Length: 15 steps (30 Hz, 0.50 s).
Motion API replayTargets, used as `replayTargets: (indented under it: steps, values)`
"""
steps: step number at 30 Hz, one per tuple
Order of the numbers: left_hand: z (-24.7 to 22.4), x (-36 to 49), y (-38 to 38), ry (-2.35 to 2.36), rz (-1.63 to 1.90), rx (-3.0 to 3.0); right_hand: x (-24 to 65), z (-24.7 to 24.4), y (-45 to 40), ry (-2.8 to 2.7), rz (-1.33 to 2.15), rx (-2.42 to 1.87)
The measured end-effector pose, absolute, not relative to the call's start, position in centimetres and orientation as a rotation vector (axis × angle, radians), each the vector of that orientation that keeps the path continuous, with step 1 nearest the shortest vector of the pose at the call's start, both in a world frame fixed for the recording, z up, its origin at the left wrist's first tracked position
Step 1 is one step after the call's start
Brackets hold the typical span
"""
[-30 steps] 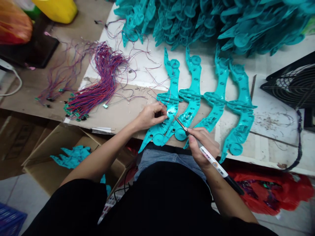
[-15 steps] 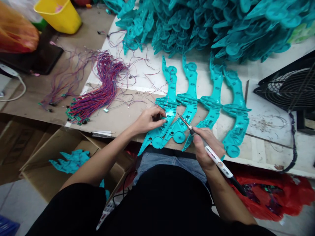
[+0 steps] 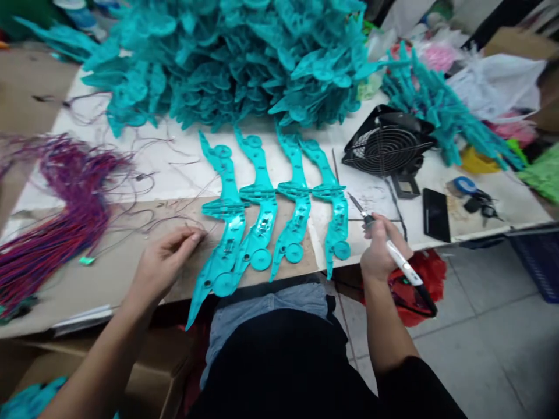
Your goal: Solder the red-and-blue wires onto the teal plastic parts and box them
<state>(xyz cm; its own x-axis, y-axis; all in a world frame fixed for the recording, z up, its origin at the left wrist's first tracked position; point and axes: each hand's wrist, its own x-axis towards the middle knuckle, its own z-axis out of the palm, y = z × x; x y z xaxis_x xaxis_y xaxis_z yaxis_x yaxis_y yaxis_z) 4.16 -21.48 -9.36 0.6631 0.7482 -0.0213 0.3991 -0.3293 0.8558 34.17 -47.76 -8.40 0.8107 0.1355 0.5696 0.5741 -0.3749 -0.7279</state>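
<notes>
My right hand [image 3: 382, 247] grips a soldering iron [image 3: 404, 262] with a white handle, its metal tip pointing up and left, clear of the row of parts. My left hand [image 3: 163, 262] is closed in a pinch at the left end of the row, with thin wire [image 3: 205, 231] at its fingertips. Several long turquoise plastic shells [image 3: 233, 230] lie side by side on the bench, each with a round disc near both ends. To the left is a bundle of red and purple wires [image 3: 82, 198], with a green connector [image 3: 86, 261] near it.
A heap of turquoise parts [image 3: 227, 64] covers the back of the bench. At right stand a black fan [image 3: 384, 142], a black flat box [image 3: 435, 214] and a blue roll [image 3: 464, 185]. A red bag [image 3: 421, 302] is below the bench edge.
The view has swung right. My left hand has moved off the leftmost shell to its left side. My right hand has carried the soldering iron away, to the right of the row.
</notes>
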Motion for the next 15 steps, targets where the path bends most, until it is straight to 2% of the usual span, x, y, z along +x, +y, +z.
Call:
replayTargets:
  steps: [2,6,11,15]
  values:
    - [-9.7,4.3,-21.7,0.970,0.417,1.899,37.4,-9.5,-49.6,-0.358,-0.578,-1.952]
    - [-9.7,4.6,-22.6,1.101,0.634,2.056,41.3,-11.2,-50.6,-0.209,-0.474,-1.930]
    - [-9.1,4.6,-23.5,1.161,0.789,2.221,42.5,-12.1,-49.3,-0.205,-0.327,-1.898]
    - [-8.8,4.2,-23.7,1.140,0.724,2.113,43.0,-12.5,-48.9,-0.232,-0.293,-1.815]
